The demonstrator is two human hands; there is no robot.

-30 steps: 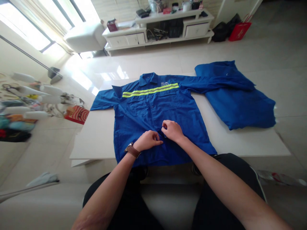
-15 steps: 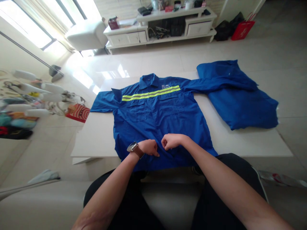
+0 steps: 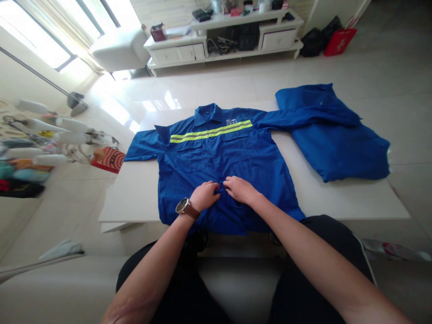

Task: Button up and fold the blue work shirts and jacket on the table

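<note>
A blue work jacket (image 3: 182, 182) lies front up, its collar pointing away from me and a yellow and grey reflective stripe (image 3: 211, 131) across the chest. Both sleeves are spread to the sides. At the middle of its front opening, my left hand (image 3: 205, 195) has its fingers curled in a pinch on the cloth edge. Close beside it, my right hand (image 3: 241, 189) pinches the same front strip from the other side. The fingertips are nearly together, and any button between them is too small to see. A watch (image 3: 183, 205) is on my left wrist.
Under the jacket is a white table (image 3: 131, 191). A second blue garment (image 3: 344, 146) lies in a heap on its right, partly under the jacket sleeve. Beyond stand a white cabinet (image 3: 178, 55) and a red bag (image 3: 340, 41); thread cones (image 3: 33, 106) are at left.
Both hands have moved up the jacket's front, away from me, and drawn closer together. The cloth at the lower front has shifted, with the hem pulled slightly upward.
</note>
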